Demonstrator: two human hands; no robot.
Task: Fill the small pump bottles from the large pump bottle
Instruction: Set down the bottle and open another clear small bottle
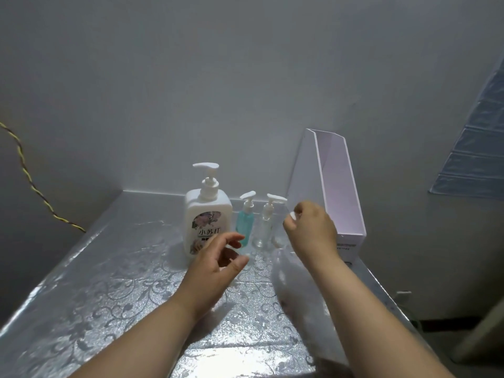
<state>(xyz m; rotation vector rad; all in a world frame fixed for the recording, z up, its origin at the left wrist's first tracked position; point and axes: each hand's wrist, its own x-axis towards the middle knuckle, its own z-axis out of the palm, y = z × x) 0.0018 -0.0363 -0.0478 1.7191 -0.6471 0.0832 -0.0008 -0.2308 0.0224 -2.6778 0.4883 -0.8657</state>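
Observation:
The large white pump bottle (207,214), with a flower label, stands upright at the back of the table. Just to its right stand a small teal pump bottle (244,227) and a small clear pump bottle (263,227), both with white pump heads on. My left hand (218,261) hovers in front of the large bottle with its fingers apart and nothing in it. My right hand (311,230) is raised to the right of the clear bottle, pinched shut on a small white pump head (292,215). A blurred clear shape (286,271) lies below that hand; I cannot tell what it is.
The table (109,282) has a shiny silver floral cover and meets the wall at the back. A white open-topped box (341,203) stands at the back right, close to my right hand. A yellow cord (32,186) hangs down the left wall. The table's right edge runs near my right forearm.

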